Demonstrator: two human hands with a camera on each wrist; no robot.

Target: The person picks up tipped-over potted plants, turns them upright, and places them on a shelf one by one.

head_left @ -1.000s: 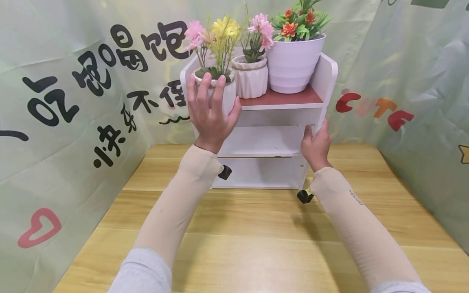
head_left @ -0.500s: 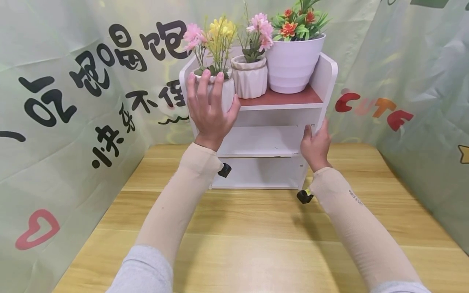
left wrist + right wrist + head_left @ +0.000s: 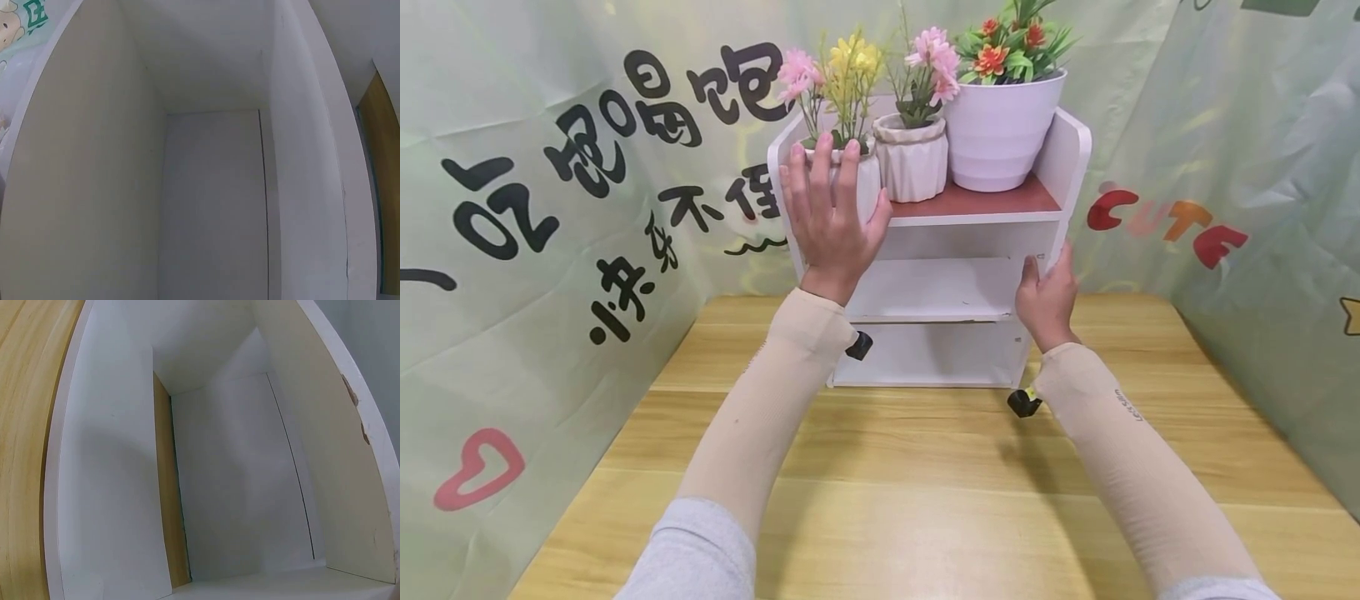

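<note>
left hand (image 3: 829, 221) around flowerpot (image 3: 850, 179)

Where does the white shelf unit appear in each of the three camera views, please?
Head view: the white shelf unit stands centre frame on the wooden table, the left hand on a pot on its top, the right hand at its right side panel.
Left wrist view: its white inner panels fill the frame.
Right wrist view: its interior fills most of the frame.
Shared landmark: the wooden table.

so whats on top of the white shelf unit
Three flower pots stand on the top board of the white shelf unit: a large white pot, a ribbed pot, and a small pot gripped by the left hand, which covers its front.
</note>
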